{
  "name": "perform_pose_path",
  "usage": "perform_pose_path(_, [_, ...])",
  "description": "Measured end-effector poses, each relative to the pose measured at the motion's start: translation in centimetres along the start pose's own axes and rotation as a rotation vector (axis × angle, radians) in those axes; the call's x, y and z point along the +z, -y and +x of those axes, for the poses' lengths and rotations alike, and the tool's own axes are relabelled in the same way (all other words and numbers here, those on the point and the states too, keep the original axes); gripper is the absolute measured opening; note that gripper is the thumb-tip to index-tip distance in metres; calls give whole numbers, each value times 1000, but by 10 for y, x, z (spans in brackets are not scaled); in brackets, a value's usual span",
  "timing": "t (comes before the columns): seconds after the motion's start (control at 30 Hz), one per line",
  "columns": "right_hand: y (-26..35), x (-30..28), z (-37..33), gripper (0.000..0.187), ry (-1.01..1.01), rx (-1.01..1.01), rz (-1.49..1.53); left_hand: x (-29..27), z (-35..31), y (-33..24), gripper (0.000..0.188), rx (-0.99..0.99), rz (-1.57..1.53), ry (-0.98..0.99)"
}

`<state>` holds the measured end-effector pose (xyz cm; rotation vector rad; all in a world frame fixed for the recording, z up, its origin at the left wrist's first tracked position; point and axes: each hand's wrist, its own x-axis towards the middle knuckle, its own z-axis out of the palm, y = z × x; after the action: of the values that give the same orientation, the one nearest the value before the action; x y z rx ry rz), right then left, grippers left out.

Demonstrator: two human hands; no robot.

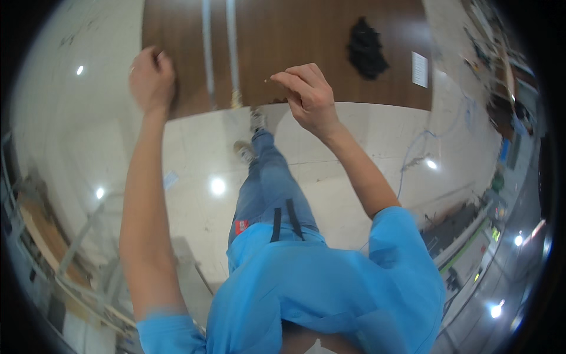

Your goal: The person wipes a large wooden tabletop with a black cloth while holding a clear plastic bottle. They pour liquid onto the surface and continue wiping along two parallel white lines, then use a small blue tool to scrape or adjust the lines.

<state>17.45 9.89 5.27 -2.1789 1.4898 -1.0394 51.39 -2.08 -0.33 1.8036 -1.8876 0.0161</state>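
A dark brown wood-look panel (306,35) lies ahead of me. Over its left edge is my left hand (152,79), its fingers curled closed and slightly blurred; whatever they may hold is hidden. My right hand (311,97) hovers over the panel's near edge, thumb and fingers pressed together in a pinch. Just off those fingertips shows a tiny pale speck (266,81), too small to name. Between the hands, two long pale strips (233,53) run along the panel away from me. A crumpled black bundle (367,48), perhaps cloth or plastic, rests on its right part.
A white printed sheet (420,69) lies at the panel's right edge. Thin blue tubing or cord (413,144) trails over the pale floor (354,171) at right. Metal framing (88,265) stands at lower left, and equipment (471,265) lines the right side.
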Motion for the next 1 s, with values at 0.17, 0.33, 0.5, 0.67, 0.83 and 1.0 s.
perform_pose_path(0.17, [-60, -62, -8, 21, -371, 299, -242, -18, 1, -16, 28, -155, -95, 65])
perform_pose_path(0.33, [-112, -89, -16, 19, -347, 212, -618, -23, 2, -110, 40, 24, -470, 120])
perform_pose_path(0.5, [-122, -83, -23, 27, -219, 114, -639, 39, 20, -268, 53, 658, -646, 406])
perform_pose_path(0.67, [-115, -93, -25, 19, -116, 49, -681, 85, 28, -317, 35, 676, -467, 516])
perform_pose_path(0.83, [-107, -106, -34, 19, 36, 33, -682, 103, 22, -313, 15, 612, -513, 474])
perform_pose_path(1.0, [-94, -132, -42, 14, 110, 3, -707, 99, 20, -318, 18, 596, -509, 459])
